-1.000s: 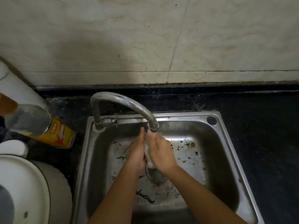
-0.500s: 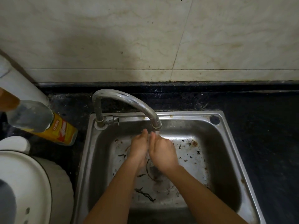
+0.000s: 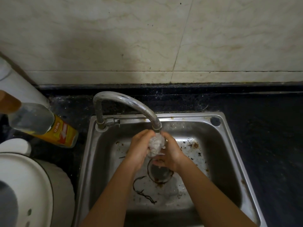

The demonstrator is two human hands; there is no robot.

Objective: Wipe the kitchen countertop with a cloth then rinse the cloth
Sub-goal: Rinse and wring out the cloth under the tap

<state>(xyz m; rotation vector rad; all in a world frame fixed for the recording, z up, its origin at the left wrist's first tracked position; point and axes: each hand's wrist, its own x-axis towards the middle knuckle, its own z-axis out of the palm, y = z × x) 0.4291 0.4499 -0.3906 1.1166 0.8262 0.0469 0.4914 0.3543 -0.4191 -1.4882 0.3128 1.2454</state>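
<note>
Both hands (image 3: pixel 139 149) squeeze cloth (image 3: pixel 155 145) under faucet (image 3: pixel 131 104)

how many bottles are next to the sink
1. A clear bottle with a yellow label stands on the dark countertop left of the sink. The frame's left edge could hide more.

Dark countertop (image 3: pixel 262 145) holds sink (image 3: pixel 229 169), bottle (image 3: pixel 49 128), perhaps a cooker (image 3: pixel 32 185).

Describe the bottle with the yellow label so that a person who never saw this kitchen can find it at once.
Start at the steel sink set in the dark countertop, then look left past the curved tap. The bottle stands there on the countertop. Its yellow and red label and clear upper body set it apart from the white items beside it.
</note>
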